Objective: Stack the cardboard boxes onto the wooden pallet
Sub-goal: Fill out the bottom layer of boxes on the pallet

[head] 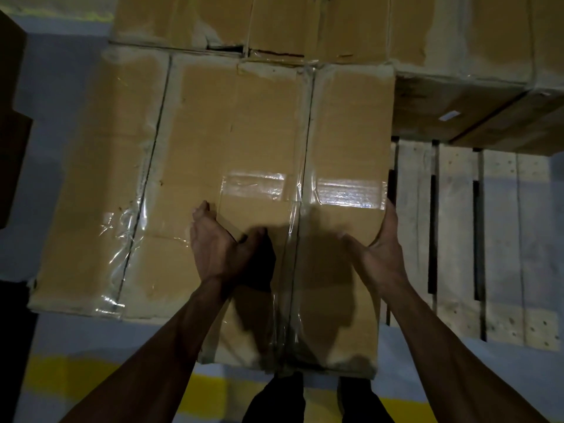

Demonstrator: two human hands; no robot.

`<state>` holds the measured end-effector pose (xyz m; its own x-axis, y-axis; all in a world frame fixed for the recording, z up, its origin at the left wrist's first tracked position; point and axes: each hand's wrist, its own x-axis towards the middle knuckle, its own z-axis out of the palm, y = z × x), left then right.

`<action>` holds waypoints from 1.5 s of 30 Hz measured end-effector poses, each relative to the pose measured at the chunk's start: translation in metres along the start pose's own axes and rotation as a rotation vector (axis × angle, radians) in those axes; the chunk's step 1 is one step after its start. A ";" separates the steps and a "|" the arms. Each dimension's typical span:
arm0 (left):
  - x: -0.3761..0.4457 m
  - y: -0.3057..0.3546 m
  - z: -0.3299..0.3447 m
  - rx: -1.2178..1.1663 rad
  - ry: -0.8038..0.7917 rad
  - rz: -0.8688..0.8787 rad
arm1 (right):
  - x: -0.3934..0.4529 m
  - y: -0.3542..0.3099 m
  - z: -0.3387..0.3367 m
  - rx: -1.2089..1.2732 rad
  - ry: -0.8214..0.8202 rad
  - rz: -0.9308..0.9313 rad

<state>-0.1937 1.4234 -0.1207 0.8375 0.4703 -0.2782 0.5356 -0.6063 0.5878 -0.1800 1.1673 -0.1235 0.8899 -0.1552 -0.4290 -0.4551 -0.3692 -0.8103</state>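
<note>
Cardboard under both palms: the left hand (218, 242) has its fingers (200, 213) curled round the left edge of the top box (308, 166), thumb on the lid, and the right hand (381, 245) lies flat and straight-fingered against its right side. That box sits on another box (100, 178), with the wooden pallet (457, 239) bare to its right and more stacked boxes (335, 22) beyond it.

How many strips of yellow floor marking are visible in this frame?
2: one faint strip at the top left beyond the boxes, and one bright strip along the bottom, running behind the person's arms and legs. Boxes may hide more.
</note>
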 end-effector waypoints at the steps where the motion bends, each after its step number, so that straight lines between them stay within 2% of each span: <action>1: 0.003 -0.002 0.002 0.005 0.005 -0.005 | 0.002 0.000 0.002 0.004 0.002 -0.006; 14: 0.027 -0.011 0.030 0.241 0.063 0.075 | 0.028 0.008 0.014 0.007 0.032 0.005; 18: 0.030 -0.013 0.032 0.214 0.070 0.090 | 0.032 0.009 0.016 -0.019 0.043 0.015; 27: 0.029 -0.013 0.038 0.420 0.032 0.162 | 0.037 0.011 0.017 -0.131 0.047 0.051; 30: 0.030 -0.014 0.031 0.446 -0.060 0.176 | 0.036 0.008 0.014 -0.181 0.029 0.081; 36: 0.027 -0.024 0.004 0.484 -0.250 0.225 | 0.001 -0.002 0.014 -0.496 -0.038 0.094; 40: -0.005 -0.040 -0.012 0.529 -0.286 0.294 | -0.053 0.009 0.022 -0.753 -0.100 0.083; 45: -0.053 -0.069 -0.031 0.561 -0.340 0.302 | -0.106 0.042 0.018 -0.894 -0.138 -0.027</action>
<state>-0.2791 1.4604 -0.1229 0.8961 0.0602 -0.4398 0.1739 -0.9591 0.2231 -0.2942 1.1851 -0.1192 0.8618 -0.0465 -0.5052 -0.1880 -0.9542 -0.2328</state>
